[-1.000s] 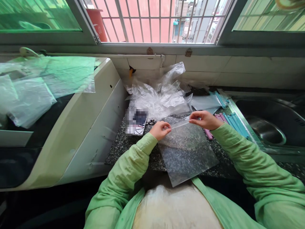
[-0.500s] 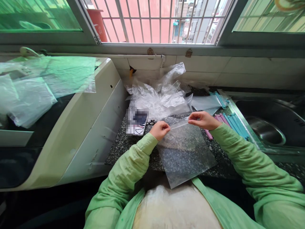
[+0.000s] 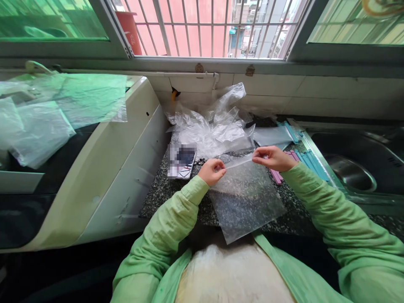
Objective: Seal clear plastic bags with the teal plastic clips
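Note:
A clear plastic bag hangs flat between my hands over the speckled countertop, its lower corner reaching past the front edge. My left hand pinches the bag's top edge at the left end. At the other end of that edge, my right hand grips it between thumb and fingers. Pink strips and blue strips lie beside and partly behind my right hand. A phone-like flat object, partly blurred out, rests left of my left hand.
Crumpled clear plastic is heaped at the back of the counter. A flat bag with blue strips lies right of it. The sink borders the right side; a large white appliance topped with plastic bags stands left.
My right hand has shifted slightly right and up along the bag's top edge. The bag's lower corner has risen a little. My left hand stays nearly in place.

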### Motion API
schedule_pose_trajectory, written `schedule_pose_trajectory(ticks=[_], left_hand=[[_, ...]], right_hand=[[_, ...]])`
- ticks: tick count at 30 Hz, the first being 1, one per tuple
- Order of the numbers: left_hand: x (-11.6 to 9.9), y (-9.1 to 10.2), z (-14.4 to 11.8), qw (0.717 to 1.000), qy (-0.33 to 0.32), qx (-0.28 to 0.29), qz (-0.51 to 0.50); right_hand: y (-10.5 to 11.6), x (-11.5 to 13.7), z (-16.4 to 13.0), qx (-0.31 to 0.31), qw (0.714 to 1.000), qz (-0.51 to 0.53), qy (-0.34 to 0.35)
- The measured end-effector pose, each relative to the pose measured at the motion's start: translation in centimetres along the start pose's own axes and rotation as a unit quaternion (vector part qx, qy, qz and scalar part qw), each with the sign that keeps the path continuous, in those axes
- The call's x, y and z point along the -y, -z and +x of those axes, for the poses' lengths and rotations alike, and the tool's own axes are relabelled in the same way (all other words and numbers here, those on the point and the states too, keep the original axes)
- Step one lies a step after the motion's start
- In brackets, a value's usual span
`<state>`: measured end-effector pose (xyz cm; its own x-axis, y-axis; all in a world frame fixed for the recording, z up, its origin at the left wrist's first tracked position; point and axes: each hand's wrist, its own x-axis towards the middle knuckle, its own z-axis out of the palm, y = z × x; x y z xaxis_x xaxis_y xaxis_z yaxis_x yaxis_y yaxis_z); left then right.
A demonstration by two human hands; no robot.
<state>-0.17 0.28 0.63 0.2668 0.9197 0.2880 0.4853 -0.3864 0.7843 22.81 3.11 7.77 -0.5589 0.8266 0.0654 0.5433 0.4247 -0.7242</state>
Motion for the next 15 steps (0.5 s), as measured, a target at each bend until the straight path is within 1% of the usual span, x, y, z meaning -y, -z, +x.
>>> schedule_pose_trajectory(ticks=[3,7,10,15], left_hand=[[-0.04,-0.13,-0.01,1.000,0.010,-0.008,-0.022],[0.11,-0.14,0.16,0.999,-0.021,0.003,-0.046],[0.23,-0.09,0.24,0.999,-0.030,0.003,-0.045],[0.27,-0.04,0.23,0.999,-0.021,0.003,-0.029]], right_hand=[[-0.08,0.26,0.09,-0.003,1.000,-0.007,0.012],[-0.42,0.25,0.29,-0.005,1.000,-0.012,0.019],[-0.61,0.12,0.41,-0.007,1.000,-0.009,0.019],[-0.74,-0.08,0.59,-0.005,1.000,0.001,0.015]])
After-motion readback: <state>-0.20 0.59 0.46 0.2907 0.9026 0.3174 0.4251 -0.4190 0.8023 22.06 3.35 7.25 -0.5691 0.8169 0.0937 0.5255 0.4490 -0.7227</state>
